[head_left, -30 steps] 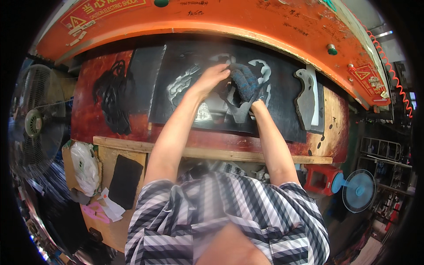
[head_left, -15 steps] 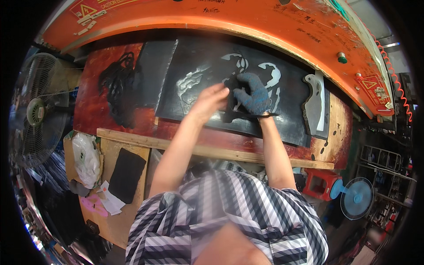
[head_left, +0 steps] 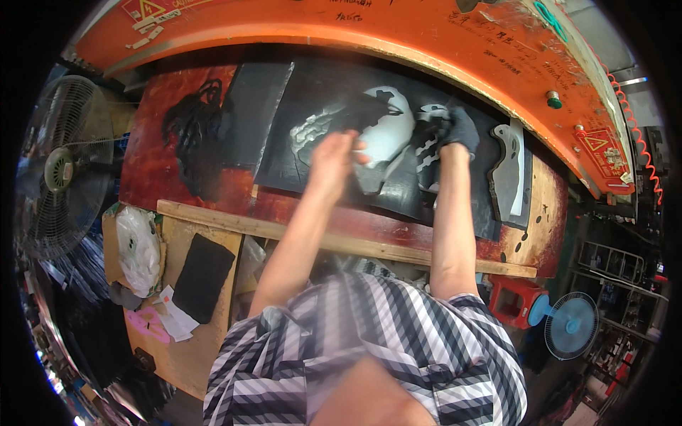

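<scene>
A large black sheet (head_left: 284, 160) lies across the work table, with pale, shiny patches on it. My right hand (head_left: 460, 131), in a dark glove, is closed at the upper edge of a black cut-out piece (head_left: 428, 165) with pale gaps through it. The bare left hand (head_left: 332, 160) is over the sheet, beside a shiny pale patch (head_left: 387, 131). Its fingers are smeared by motion, so what they hold, if anything, does not show. Right of the gloved hand lies a wavy-edged, dark-rimmed shape (head_left: 506, 170).
An orange machine beam (head_left: 398, 32) spans the far side. Black strips (head_left: 195, 135) are heaped on the red board at left. A wooden rail (head_left: 341, 246) edges the table nearest me. A large fan (head_left: 60, 170) stands left; a blue fan (head_left: 570, 324) and red stool (head_left: 513, 302) stand right.
My hands were close together over the sheet around a black piece. The right hand has moved right and farther away, and the pale patch between the hands now shows.
</scene>
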### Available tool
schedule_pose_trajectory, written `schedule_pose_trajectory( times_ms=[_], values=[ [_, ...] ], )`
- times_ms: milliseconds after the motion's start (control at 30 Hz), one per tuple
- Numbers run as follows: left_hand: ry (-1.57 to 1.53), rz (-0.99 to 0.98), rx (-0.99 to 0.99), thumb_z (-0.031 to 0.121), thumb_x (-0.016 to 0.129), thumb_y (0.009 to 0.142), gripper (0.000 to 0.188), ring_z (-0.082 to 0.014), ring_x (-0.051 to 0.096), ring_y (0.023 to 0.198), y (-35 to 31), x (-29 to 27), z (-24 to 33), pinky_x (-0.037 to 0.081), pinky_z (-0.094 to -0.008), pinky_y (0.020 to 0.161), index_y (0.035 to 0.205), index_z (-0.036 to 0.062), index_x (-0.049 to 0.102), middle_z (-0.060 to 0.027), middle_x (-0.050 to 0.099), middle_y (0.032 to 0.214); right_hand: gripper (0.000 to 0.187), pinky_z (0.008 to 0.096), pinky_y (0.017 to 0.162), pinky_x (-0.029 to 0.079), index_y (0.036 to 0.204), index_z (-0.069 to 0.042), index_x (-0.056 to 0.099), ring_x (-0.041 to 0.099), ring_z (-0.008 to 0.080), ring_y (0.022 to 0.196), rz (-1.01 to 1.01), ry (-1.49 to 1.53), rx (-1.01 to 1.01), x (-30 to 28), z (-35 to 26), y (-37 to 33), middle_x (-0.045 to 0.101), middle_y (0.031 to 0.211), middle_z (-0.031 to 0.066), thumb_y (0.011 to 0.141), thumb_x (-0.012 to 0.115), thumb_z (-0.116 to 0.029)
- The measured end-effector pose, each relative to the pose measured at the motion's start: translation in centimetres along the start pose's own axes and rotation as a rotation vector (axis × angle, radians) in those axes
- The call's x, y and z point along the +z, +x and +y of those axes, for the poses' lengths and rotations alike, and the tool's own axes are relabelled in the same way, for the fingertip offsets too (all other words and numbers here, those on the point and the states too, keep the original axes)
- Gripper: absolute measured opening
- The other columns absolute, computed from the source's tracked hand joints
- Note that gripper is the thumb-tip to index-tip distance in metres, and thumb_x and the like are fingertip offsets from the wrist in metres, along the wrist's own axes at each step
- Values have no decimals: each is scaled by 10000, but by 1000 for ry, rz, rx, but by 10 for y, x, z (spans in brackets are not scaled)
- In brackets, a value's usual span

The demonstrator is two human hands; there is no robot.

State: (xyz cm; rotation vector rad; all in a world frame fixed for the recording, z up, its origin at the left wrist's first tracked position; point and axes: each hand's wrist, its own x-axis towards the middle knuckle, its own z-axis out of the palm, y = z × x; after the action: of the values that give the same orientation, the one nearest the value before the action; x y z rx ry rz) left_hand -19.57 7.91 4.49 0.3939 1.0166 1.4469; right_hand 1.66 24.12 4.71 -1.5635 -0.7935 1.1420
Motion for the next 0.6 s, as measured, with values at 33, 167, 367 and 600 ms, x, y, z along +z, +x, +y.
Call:
schedule_pose_trajectory(
  times_ms=[33, 167, 367, 600],
  values=[
    [-55, 128, 94, 192, 574, 934, 146, -111, 545, 599, -6, -7, 10, 428, -249, 523, 1005, 65, 578, -22, 602, 805, 72, 367, 630, 501, 787, -75, 636, 619, 245, 741, 68, 297, 105, -4, 0, 15, 630, 742, 83, 783, 602, -138],
    [-199, 85, 159, 253, 515, 971, 160, -83, 454, 515, -34, -69, 63, 390, -231, 484, 1026, 106, 545, 6, 518, 772, 42, 349, 656, 504, 778, -81, 638, 618, 228, 742, -131, -272, -285, -4, 0, 31, 639, 727, 31, 750, 659, -104],
    [15, 217, 311, 210, 496, 975, 246, -125, 536, 573, -38, -107, 98, 433, -238, 545, 1121, 24, 561, -58, 590, 841, 295, 278, 755, 471, 1101, -53, 650, 587, 143, 842, -592, -392, -278, -3, -3, -46, 653, 933, 49, 864, 616, -227],
    [184, 212, 534, 191, 491, 974, 289, -121, 562, 636, -11, -138, 171, 463, -236, 620, 1178, -3, 557, -87, 630, 887, 326, 307, 885, 467, 1164, -18, 599, 592, 166, 1003, -487, -471, -457, -17, -7, -77, 645, 1087, 94, 858, 639, -125]
  ],
)
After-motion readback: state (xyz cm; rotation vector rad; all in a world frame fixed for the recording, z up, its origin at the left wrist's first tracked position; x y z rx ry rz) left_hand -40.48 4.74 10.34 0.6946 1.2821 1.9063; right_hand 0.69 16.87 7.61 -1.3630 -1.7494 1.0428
